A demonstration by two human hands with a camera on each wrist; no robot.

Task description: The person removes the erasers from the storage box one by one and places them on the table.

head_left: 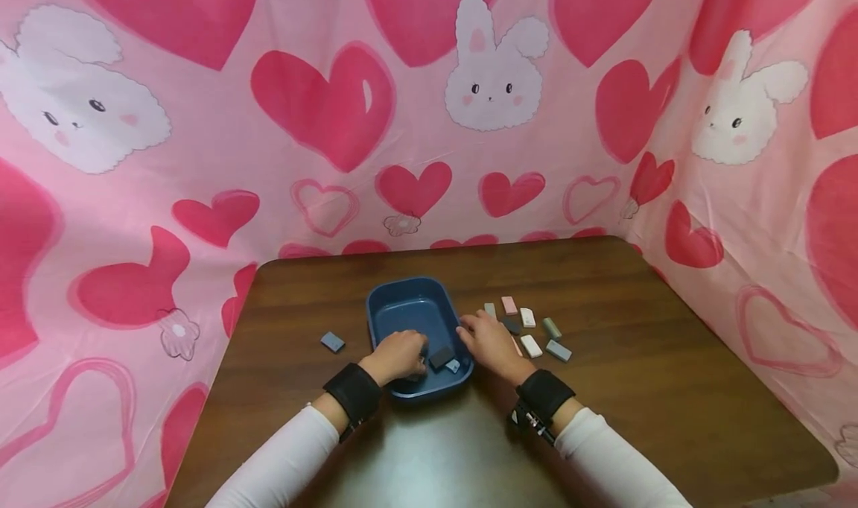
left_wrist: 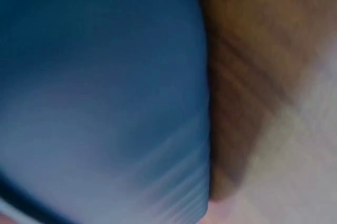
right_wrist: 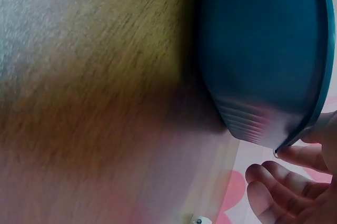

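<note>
A blue rectangular tub stands on the table. Inside its near half is my left hand, fingers curled down around a small greyish block that is mostly hidden. Beside those fingers lie a black block and a light blue block. My right hand holds the tub's right rim. In the right wrist view, a finger touches the rim's edge, the thumb sits partly behind it, and the other fingers hang loosely. Only the tub's outer wall and the table show in the left wrist view.
Right of the tub lie several small blocks, among them a pink block, a white block, a grey-blue block and a greenish rounded piece. A blue block lies left of the tub. Pink heart-patterned cloth hangs behind the wooden table.
</note>
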